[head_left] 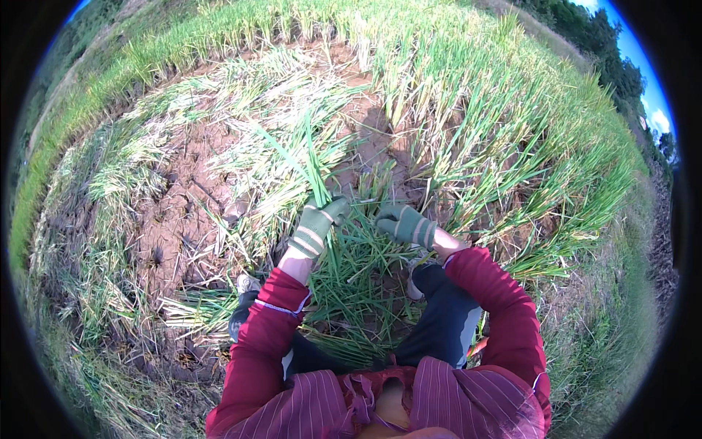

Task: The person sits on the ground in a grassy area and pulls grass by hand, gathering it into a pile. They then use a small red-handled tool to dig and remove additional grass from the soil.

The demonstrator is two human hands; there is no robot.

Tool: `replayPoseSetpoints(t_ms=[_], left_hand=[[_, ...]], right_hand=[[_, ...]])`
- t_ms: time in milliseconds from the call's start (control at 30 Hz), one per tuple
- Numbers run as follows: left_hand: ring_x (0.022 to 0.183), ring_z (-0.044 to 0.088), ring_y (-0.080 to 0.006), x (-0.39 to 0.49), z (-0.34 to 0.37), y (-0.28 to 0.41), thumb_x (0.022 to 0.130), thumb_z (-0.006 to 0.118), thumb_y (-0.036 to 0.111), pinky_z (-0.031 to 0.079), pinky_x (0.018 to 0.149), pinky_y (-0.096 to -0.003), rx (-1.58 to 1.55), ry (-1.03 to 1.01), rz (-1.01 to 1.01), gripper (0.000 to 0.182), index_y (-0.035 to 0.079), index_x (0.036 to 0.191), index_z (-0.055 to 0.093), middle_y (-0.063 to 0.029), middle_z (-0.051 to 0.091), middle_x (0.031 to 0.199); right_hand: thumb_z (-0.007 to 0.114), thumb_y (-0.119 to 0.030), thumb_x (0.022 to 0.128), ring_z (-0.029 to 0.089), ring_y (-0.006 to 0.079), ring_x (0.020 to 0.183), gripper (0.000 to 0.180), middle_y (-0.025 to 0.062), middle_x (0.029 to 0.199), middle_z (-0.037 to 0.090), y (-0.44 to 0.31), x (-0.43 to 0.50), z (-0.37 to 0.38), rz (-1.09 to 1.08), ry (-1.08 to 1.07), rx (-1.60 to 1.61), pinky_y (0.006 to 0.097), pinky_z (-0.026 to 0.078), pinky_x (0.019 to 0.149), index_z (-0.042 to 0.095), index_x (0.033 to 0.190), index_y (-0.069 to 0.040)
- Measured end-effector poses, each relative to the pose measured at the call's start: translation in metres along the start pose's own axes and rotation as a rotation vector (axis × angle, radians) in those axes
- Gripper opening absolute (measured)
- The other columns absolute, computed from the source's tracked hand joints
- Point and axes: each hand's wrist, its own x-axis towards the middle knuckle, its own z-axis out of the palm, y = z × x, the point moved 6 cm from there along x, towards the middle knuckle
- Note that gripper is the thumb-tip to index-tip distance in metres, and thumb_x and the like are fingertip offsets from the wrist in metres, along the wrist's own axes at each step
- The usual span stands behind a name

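Observation:
My left hand [319, 224], in a green knitted glove with pale stripes, is shut on a bunch of long green rice leaves [315, 170]. The leaves stick out above the fist, and some trail below the wrist. A short gap to the right, my right hand [403, 224] wears a matching glove, its fingers curled. Whether anything is inside that fist is hidden. Beneath and between both hands, loose green cut leaves [351, 280] lie on the ground between my feet.
Standing rice plants [482, 142] crowd the right side and the far edge. Cut stalks [263, 120] are spread over cracked brown soil [181, 219] ahead and to the left. Close to the hands is short stubble [378, 178]. A small bundle of stalks [197, 315] lies beside my left foot.

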Motion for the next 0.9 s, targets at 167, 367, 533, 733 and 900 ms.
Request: replayPoseSetpoints(t_ms=[167,367,533,733,900], left_hand=[[0.057,0.052,-0.0083,-0.008,0.021,-0.022,0.078,0.059,0.018,0.041,0.05,-0.0208,-0.072,-0.143,-0.124,0.023,0.003,0.095,0.059,-0.0021,0.059,0.076],[0.054,0.052,-0.0084,-0.004,0.006,-0.027,0.083,0.054,0.02,0.041,0.047,-0.0203,-0.169,-0.027,-0.156,0.028,0.0,0.103,0.054,-0.0046,0.061,0.076],[0.051,0.05,-0.0063,0.007,-0.001,-0.025,0.083,0.056,0.019,0.036,0.041,-0.0191,-0.157,0.09,-0.081,0.022,0.003,0.097,0.056,-0.0017,0.061,0.074],[0.05,0.046,-0.0063,-0.003,0.023,-0.036,0.077,0.064,0.022,0.036,0.042,-0.0203,0.096,-0.011,-0.088,0.024,0.005,0.094,0.063,-0.0004,0.06,0.068],[0.05,0.047,-0.0063,-0.003,0.024,-0.033,0.077,0.064,0.02,0.037,0.044,-0.0195,0.004,0.031,-0.07,0.021,0.005,0.092,0.063,-0.0008,0.06,0.069]], right_hand=[[0.056,-0.015,0.078,0.05,0.0099,0.057,0.018,0.0055,0.068,0.055,-0.015,-0.029,0.026,0.058,-0.063,0.258,0.0267,0.042,0.053,0.058,0.086,0.001],[0.055,-0.012,0.077,0.042,0.0063,0.047,0.012,-0.0004,0.059,0.049,-0.025,-0.021,0.009,-0.185,0.08,0.138,0.0224,0.033,0.042,0.058,0.079,0.0],[0.052,-0.01,0.078,0.048,0.0074,0.059,0.014,0.0038,0.064,0.055,-0.013,-0.014,-0.012,-0.032,0.158,0.305,0.0237,0.04,0.053,0.058,0.081,0.003],[0.047,-0.01,0.081,0.046,0.0051,0.055,0.016,0.0026,0.066,0.056,-0.017,-0.02,-0.012,-0.086,0.101,0.28,0.0202,0.038,0.05,0.058,0.086,0.001],[0.045,-0.009,0.082,0.045,0.005,0.052,0.017,0.0013,0.065,0.054,-0.027,-0.024,-0.003,-0.131,-0.012,0.196,0.0199,0.037,0.048,0.058,0.087,0.0]])
